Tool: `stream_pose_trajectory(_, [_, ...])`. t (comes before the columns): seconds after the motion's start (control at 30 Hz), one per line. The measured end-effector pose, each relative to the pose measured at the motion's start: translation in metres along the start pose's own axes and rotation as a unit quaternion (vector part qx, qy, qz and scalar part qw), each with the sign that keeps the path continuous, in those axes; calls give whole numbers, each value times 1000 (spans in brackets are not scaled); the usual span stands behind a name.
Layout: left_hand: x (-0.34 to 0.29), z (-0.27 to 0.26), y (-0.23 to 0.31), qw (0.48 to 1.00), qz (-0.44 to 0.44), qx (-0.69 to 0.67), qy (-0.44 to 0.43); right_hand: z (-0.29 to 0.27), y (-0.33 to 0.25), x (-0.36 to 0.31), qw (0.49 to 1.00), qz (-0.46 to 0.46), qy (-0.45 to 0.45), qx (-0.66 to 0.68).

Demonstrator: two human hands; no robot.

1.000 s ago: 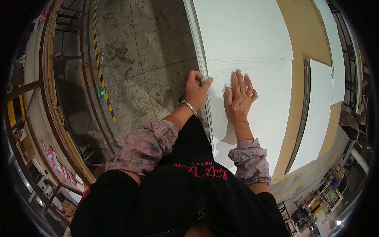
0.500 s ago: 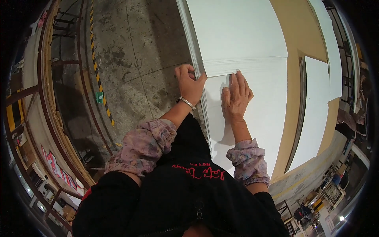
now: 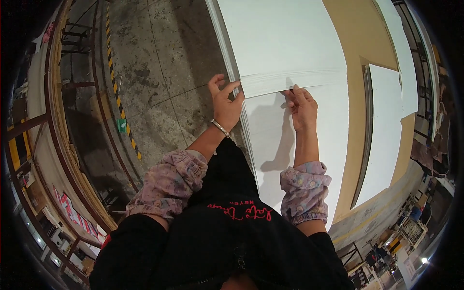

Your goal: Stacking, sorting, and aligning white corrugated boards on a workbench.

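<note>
The stack of white sheets (image 3: 285,38) extends away from the person and should remain square during handling. Across it runs a stepped band of sheet edges (image 3: 270,83); light, even contact at both hands is advisable, since uneven pull could crease a sheet. The right hand (image 3: 304,113) meets the band's near edge with fingers curled together; whether they pinch a sheet cannot be told. The left hand (image 3: 226,108) has spread fingers, thumb apart from forefinger. The band begins immediately right of its fingertips, at the stack's left side.
</note>
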State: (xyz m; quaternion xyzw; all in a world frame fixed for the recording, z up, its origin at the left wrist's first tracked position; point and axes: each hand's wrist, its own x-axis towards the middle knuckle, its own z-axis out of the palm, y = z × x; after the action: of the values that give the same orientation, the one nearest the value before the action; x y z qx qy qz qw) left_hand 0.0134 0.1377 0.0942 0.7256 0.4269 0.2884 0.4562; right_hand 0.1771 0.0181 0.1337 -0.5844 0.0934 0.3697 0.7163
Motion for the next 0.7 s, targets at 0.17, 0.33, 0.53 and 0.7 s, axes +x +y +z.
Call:
stream_pose_trajectory(0.17, [-5,3,-5,997,-42,-65,-7,11,4,4,986,-15,78,-143])
stream_pose_trajectory(0.33, [-3,5,-9,984,-93,-145,-40,14,0,6,985,-20,85,-149])
stream_pose_trajectory(0.53, [-4,6,-8,989,-96,-105,-30,14,4,9,989,-54,73,-113])
stream_pose_trajectory(0.7, [-11,9,-8,999,-19,-26,-5,12,-3,6,989,-2,48,-140])
